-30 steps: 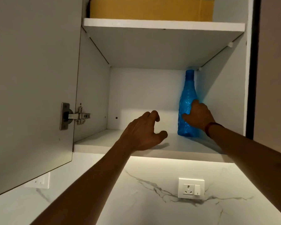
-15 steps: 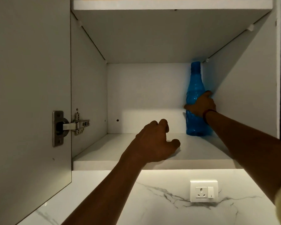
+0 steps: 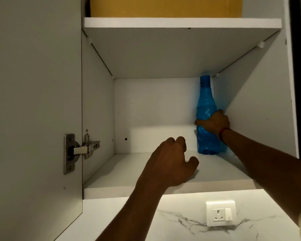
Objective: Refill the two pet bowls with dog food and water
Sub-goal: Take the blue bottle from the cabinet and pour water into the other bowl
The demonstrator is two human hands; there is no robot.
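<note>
One head view, wide-angle. Looks forward and up from below into open cabinet (image 3: pixel 155 108), near. Underside of upper shelf (image 3: pixel 172 53) at 12 o'clock, door (image 3: pixel 33 101) at 9, lower shelf (image 3: pixel 115 173) centre, wall socket (image 3: pixel 220 213) at 5.

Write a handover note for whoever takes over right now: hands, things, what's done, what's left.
Right hand: grips the blue bottle round its middle. The bottle stands upright in the back right corner of the lower shelf.
Left hand: fingers loosely curled, holding nothing, at the shelf's front.
Cabinet door is open. Bowls and dog food are not in view.
Done: bottle gripped.
Left: take it out, fill the water bowl, find the food, fill the other bowl.
</note>
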